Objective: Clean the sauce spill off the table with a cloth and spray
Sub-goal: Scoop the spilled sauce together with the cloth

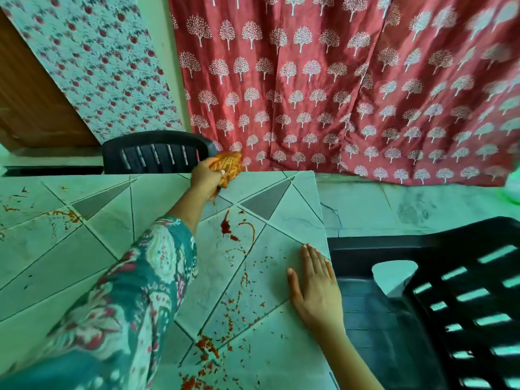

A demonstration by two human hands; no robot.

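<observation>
- My left hand (205,180) is reached out to the far edge of the table (70,266). My fingers are curled tight round the cloth (228,164), all scrunched up in my fist.
- The cloth is orange with a pattern. Part of it sticks out past my fingers, up off the table top, in front of a black chair (154,156).
- My right hand (316,285) lies flat on the table near the right edge. The fingers are straight and close together. It holds nothing.
- The sauce (225,225) is red. There is a dark blob and a curly streak in the middle, between my two hands. Lots of small bits and smears run down toward me, and some more are over on the left side.
- I think the cloth is soft and light. It squashes into any shape, so a big handful is the best way to hold it. It looks a bit dirty with sauce, and it may be damp and drip.
- I think it will wipe better if I open it out some, so a wide, clean part lies flat on the tiles.
- The tiles look smooth and shiny, so the sauce may smear if I push too fast.
- I cannot see the spray anywhere. Something pale green at the far right is too blurry to tell.
- Another black chair (450,277) stands just beside the table on my right, and a red curtain (337,80) with white trees hangs behind.
</observation>
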